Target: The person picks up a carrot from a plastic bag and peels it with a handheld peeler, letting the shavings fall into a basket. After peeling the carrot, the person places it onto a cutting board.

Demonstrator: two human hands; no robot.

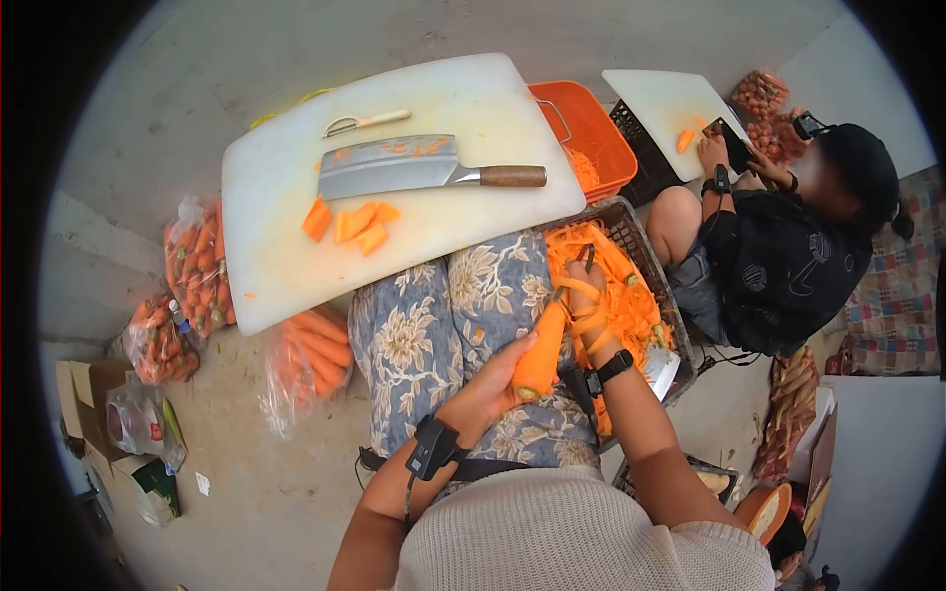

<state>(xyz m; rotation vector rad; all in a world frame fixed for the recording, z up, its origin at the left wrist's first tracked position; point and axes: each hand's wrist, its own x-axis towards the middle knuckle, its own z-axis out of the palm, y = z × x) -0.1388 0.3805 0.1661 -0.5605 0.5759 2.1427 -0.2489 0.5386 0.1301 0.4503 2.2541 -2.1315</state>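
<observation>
My left hand is wrapped round the lower part of a peeled orange carrot, held slanted over my lap. At the carrot's upper end, my right hand is closed on a dark-handled peeler, and strips of peel hang over its fingers. Beneath and beside this hand, a dark crate holds a heap of orange peelings. A white cutting board lies beyond my lap, bearing a cleaver, a pale peeler and several carrot pieces.
Bags of carrots stand at the left, another bag beside my lap. An orange bin is behind the crate. At the right, a co-worker holds a dark blade over a second white board.
</observation>
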